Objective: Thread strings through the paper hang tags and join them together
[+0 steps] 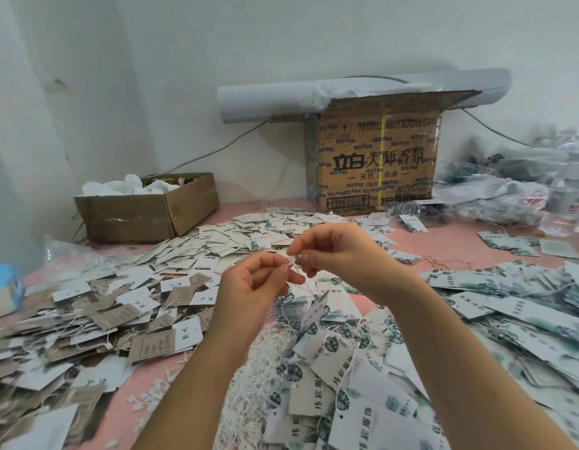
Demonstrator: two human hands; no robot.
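Pinches a thin white string [302, 282] between thumb and forefinger of the left hand [259, 284], other fingers loosely curled. Grips the same string higher up with the right hand [337, 251], fingertips closed on it, just beside the left fingertips, raised above the table. Dangles one leaf-printed hang tag [315, 311] from the string below both hands, tilted, over the heap.

Below that, a bundle of loose white strings [265, 358] on the pink table [444, 241], touching a pile of leaf-printed tags [363, 368] spreading right and toward the near edge. At left, a heap of brown and white tags [86, 313], some with strings attached. Further back, centre, a spread of small white tags [223, 241].

Against the wall, a large printed carton [376, 164] with a grey roll [265, 99] lying across its top. Left of it, a low open cardboard box [145, 212] with white stuff inside. At far right, crumpled clear plastic bags [509, 196].
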